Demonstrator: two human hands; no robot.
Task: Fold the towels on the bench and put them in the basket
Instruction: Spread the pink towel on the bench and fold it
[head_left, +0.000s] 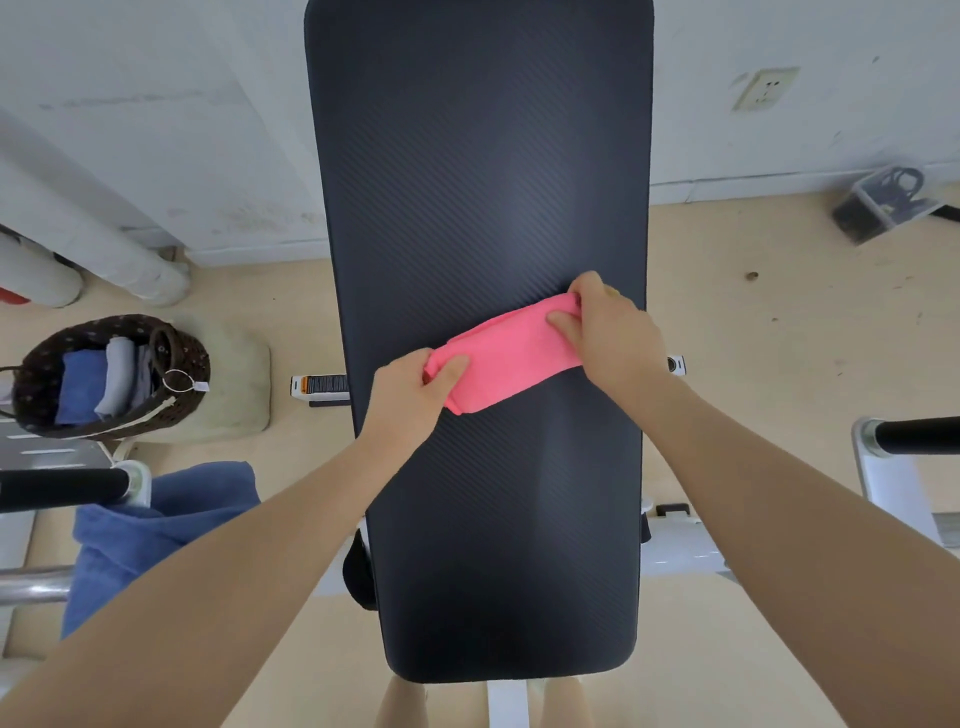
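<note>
At mid-frame on the dark tabletop (478, 156) lies a pink towel (506, 353), folded narrow. The left hand (415, 395) and right hand (608, 332) each pinch one end. Soft, light, floppy; best held at both ends. The basket (36, 400) sits far left.

Both bare forearms reach forward, converging; the left hand (415, 395) pinches the pink towel (511, 353) at its near end, thumb on top, while the right hand (608, 332) grips the far end, fingers (563, 322) curled
</note>
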